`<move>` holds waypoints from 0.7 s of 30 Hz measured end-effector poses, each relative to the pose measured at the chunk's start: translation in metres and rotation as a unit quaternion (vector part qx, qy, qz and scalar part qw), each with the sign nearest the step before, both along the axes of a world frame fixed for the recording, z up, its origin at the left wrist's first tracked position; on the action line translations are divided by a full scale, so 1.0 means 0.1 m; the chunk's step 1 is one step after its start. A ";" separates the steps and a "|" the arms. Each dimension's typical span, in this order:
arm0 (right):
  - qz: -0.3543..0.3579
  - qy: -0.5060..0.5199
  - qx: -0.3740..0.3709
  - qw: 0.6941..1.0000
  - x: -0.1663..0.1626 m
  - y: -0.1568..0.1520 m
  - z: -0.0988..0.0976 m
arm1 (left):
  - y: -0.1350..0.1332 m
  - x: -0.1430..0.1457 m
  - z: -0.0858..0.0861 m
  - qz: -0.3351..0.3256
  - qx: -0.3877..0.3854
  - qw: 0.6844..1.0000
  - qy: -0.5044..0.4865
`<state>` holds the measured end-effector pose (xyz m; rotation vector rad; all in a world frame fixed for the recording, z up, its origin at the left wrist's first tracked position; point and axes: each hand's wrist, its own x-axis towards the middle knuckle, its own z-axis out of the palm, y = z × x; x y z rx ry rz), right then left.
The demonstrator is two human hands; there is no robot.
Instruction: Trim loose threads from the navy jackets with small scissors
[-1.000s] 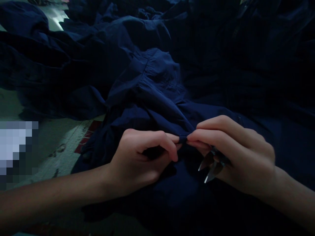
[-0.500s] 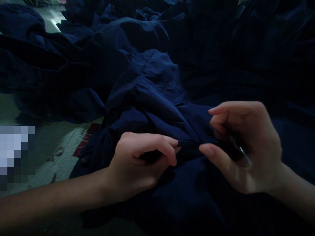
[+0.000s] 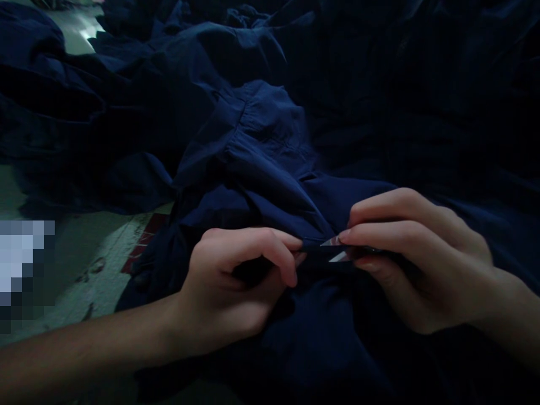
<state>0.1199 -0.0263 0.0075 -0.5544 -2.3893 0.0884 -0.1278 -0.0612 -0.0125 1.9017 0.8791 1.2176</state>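
A dark blue garment (image 3: 270, 121) with gathered seams lies bunched in front of me. My left hand (image 3: 248, 275) pinches a fold of it between thumb and fingers. From the right, my right hand (image 3: 417, 259) grips a pair of thread snips (image 3: 337, 257), fingers above and thumb below. The two short pointed blades stand apart and point left, at the garment edge just beside my left fingertips. Most of the snips' body is hidden inside my right hand. Dim light hides much of the cloth under both hands.
More dark blue cloth (image 3: 139, 124) is heaped across the back and left. A pale surface with a red printed patch (image 3: 145, 242) shows at the left. At the left edge lies a blurred-out pale patch (image 3: 19, 259).
My right hand has turned and closed around the snips, which lay back in its palm before; their blades now point at the cloth. My left hand keeps its pinch, almost unmoved.
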 end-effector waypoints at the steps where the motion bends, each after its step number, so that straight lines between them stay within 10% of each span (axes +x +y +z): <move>1: -0.008 0.002 0.002 1.000 0.00 -0.02 0.00 | 0.00 0.00 0.00 0.000 0.001 1.000 0.000; 21: -0.004 -0.001 0.069 0.998 0.00 -0.01 -0.04 | -0.01 0.02 0.00 0.013 -0.008 1.000 0.003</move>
